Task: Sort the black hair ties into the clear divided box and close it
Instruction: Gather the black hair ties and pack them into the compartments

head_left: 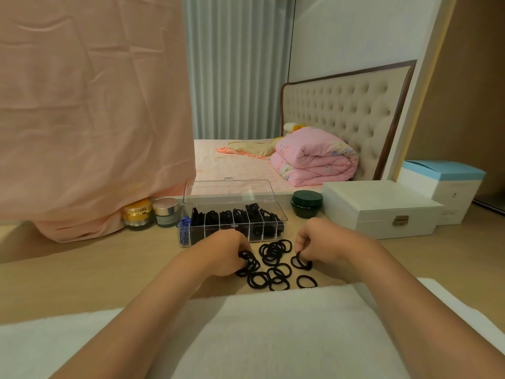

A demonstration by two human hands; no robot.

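A clear box [191, 239] sits on the table [109, 269] with its lid [228, 191] swung up at the back. Its row of compartments is mostly filled with black ties, while the leftmost compartment holds blue ties [185, 222]. Just in front of the box, loose ties [274, 258] lie scattered and overlapping on the table, between the two hands. The left hand [224, 253] has its fingers curled around a bunch of ties [248, 265] at the left edge of the scatter. The right hand [314, 242] pinches one tie [300, 262] with its fingertips, low against the table, and another single tie lies just nearer the person. Left of the box stand a gold jar [137, 214], with white contents showing through its clear base, and a silver-lidded jar [166, 213], both closed. Right of the box are a closed green jar [306, 203] and a shut white case [379, 212] with a metal latch. A white towel [259, 324] covers the near edge under the forearms.
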